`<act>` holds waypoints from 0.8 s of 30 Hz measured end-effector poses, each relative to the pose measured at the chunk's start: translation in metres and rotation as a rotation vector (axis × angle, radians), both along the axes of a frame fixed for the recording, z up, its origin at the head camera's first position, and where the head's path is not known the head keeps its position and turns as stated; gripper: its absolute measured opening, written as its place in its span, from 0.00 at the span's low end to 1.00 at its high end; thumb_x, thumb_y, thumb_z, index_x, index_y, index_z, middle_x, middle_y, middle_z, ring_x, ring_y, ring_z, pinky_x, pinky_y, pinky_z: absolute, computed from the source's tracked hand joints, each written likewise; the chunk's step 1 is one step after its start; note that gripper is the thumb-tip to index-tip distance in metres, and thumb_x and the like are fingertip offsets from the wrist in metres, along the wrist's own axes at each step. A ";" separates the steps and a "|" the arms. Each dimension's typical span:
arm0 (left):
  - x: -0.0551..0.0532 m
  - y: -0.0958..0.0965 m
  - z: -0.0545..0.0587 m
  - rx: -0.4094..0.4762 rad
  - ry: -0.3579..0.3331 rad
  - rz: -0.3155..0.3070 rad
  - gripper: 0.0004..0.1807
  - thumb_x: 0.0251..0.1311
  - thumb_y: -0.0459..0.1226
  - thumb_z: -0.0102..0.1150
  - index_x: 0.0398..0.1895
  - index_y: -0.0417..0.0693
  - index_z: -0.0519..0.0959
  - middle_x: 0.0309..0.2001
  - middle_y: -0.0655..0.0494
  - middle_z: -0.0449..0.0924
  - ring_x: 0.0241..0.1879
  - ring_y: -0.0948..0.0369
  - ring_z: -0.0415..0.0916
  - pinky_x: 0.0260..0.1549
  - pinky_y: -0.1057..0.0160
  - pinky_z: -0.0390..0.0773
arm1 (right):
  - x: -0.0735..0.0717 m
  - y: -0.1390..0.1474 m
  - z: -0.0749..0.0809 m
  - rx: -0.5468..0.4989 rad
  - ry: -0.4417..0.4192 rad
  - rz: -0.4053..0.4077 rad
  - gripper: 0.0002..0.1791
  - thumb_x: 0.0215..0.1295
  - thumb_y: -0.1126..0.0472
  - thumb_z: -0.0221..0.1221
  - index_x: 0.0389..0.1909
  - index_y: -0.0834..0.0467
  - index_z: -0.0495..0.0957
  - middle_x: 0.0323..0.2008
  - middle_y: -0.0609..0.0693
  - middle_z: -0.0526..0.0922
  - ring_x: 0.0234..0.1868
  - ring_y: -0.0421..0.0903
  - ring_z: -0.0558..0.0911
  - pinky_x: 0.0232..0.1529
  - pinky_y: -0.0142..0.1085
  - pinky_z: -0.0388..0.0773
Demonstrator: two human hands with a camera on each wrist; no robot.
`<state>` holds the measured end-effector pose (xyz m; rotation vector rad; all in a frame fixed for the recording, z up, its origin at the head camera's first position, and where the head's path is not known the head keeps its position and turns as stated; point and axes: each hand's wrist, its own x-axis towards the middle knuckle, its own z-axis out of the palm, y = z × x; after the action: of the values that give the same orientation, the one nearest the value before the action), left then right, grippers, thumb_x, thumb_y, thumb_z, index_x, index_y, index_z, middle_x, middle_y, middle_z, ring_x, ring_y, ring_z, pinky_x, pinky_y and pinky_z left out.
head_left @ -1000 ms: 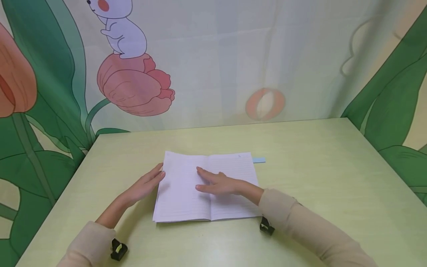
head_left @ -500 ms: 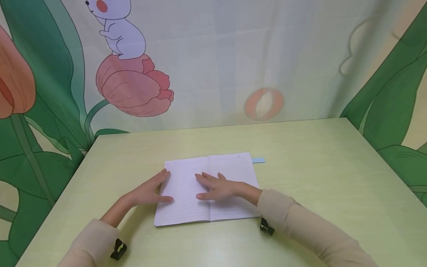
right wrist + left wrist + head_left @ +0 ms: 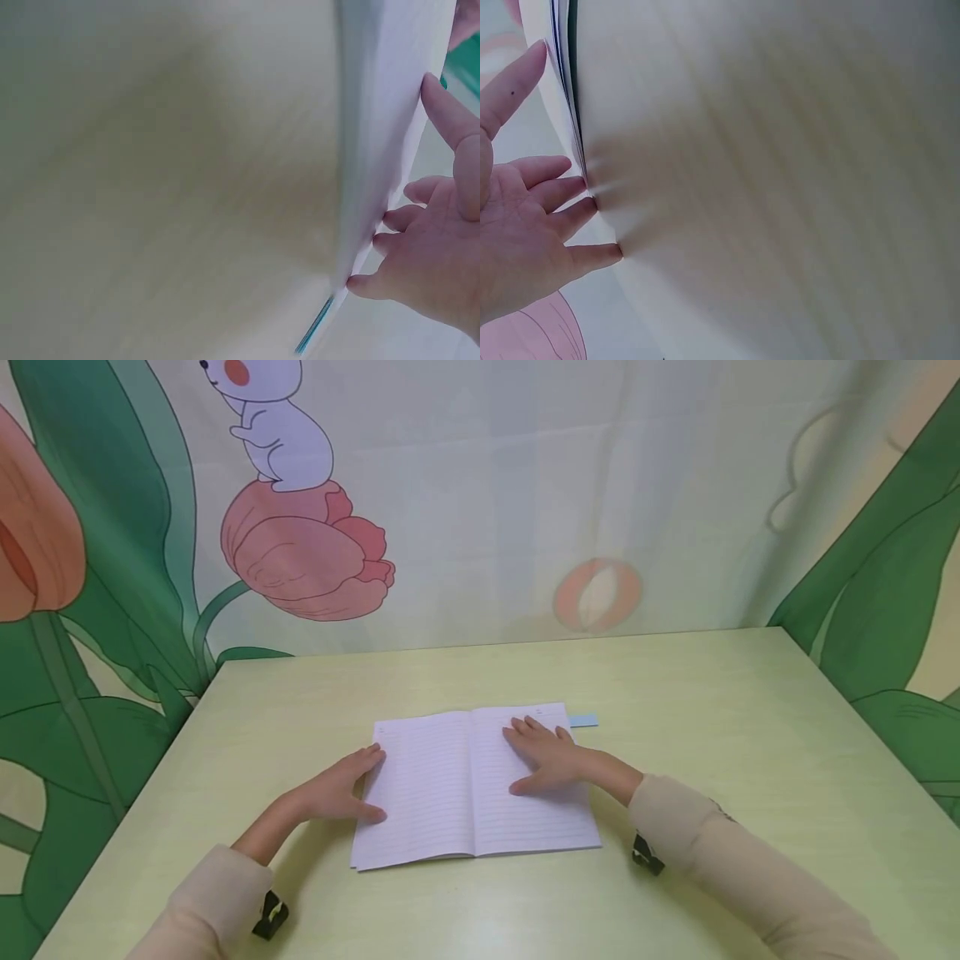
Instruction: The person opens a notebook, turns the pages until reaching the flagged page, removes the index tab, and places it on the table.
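An open notebook [image 3: 427, 793] with ruled white pages lies flat on the table, its centre fold running front to back. My left hand [image 3: 341, 789] rests at the left page's outer edge, thumb and fingers spread. In the left wrist view that hand [image 3: 525, 217] has its fingertips right at the edge of the page stack and the tabletop. My right hand [image 3: 547, 756] lies spread on the right page, fingertips near its upper part. The right wrist view shows the right hand [image 3: 435, 232] with straight fingers touching the page. A light blue strip [image 3: 584, 721] sticks out past the notebook's upper right edge.
The pale wooden table [image 3: 675, 693] stands against a printed curtain [image 3: 480, 527] with flowers and a white animal. Black clip-like pieces hang below both cuffs, one at the left wrist [image 3: 271, 916] and one at the right wrist [image 3: 647, 855].
My right hand has slid rightward from the fold onto the right page. The left page, earlier raised, has settled flat, and my left thumb has come down onto its edge.
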<state>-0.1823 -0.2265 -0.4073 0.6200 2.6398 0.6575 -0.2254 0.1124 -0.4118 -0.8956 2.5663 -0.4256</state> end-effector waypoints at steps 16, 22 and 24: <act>-0.003 0.005 -0.001 0.031 0.002 0.087 0.48 0.44 0.42 0.69 0.65 0.30 0.55 0.67 0.33 0.47 0.65 0.39 0.44 0.60 0.43 0.49 | -0.018 0.042 0.005 0.077 0.052 -0.159 0.55 0.52 0.37 0.59 0.69 0.65 0.45 0.69 0.64 0.43 0.68 0.62 0.42 0.56 0.67 0.40; -0.004 0.009 -0.001 -0.080 0.034 0.109 0.49 0.43 0.46 0.69 0.65 0.35 0.57 0.67 0.35 0.48 0.63 0.36 0.46 0.54 0.35 0.52 | -0.020 0.043 0.002 0.080 0.062 -0.189 0.57 0.49 0.34 0.59 0.69 0.64 0.44 0.70 0.61 0.43 0.69 0.60 0.40 0.56 0.67 0.39; -0.005 0.010 -0.001 -0.107 0.046 0.105 0.49 0.42 0.47 0.69 0.65 0.35 0.57 0.67 0.35 0.48 0.63 0.36 0.45 0.53 0.34 0.52 | -0.019 0.042 0.001 0.079 0.074 -0.196 0.58 0.48 0.34 0.59 0.69 0.64 0.44 0.69 0.61 0.44 0.69 0.60 0.41 0.56 0.67 0.39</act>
<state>-0.1872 -0.2167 -0.4084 0.4741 2.7447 0.5326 -0.2448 0.1549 -0.4103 -0.6456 2.7297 -0.3486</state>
